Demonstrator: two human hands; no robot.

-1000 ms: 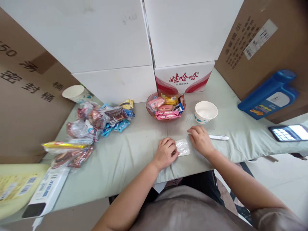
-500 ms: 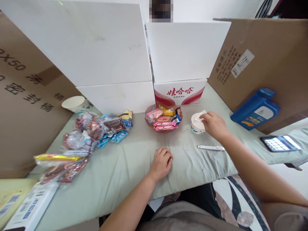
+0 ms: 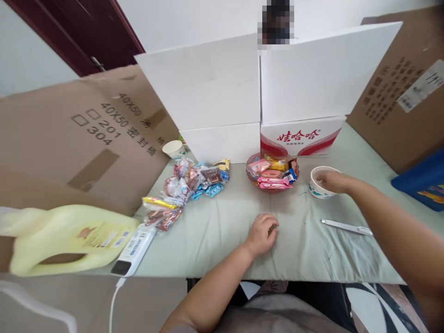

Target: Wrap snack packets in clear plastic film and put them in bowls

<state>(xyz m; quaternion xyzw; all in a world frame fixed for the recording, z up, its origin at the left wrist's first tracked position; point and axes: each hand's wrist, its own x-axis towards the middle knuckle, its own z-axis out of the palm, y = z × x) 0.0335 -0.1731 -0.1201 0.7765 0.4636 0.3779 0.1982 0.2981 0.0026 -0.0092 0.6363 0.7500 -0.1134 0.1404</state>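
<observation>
My right hand (image 3: 335,181) reaches into a white paper bowl (image 3: 318,190) with a blue-green pattern; its fingertips are hidden inside. On the green cloth, my left hand (image 3: 262,235) rests with its fingers curled in, a small dark patch showing between them that I cannot make out. Left of the paper bowl stands a pinkish see-through bowl (image 3: 258,183) filled with wrapped snacks (image 3: 274,173), among them pink, yellow and blue packets. A white box cutter (image 3: 347,227) lies just in front of the paper bowl.
Wrapped snacks (image 3: 183,185) are heaped at the left beside another paper cup (image 3: 174,149). A pale yellow jug (image 3: 69,236) and a white power strip (image 3: 137,245) lie at the near left. White boxes (image 3: 222,88) and brown cartons (image 3: 104,120) wall the table; a blue bottle (image 3: 421,178) is at right.
My right hand has gone from the bowl's rim, where it pinched a thin whitish piece, down into the bowl. My left hand's fingers look more curled. The view has turned left.
</observation>
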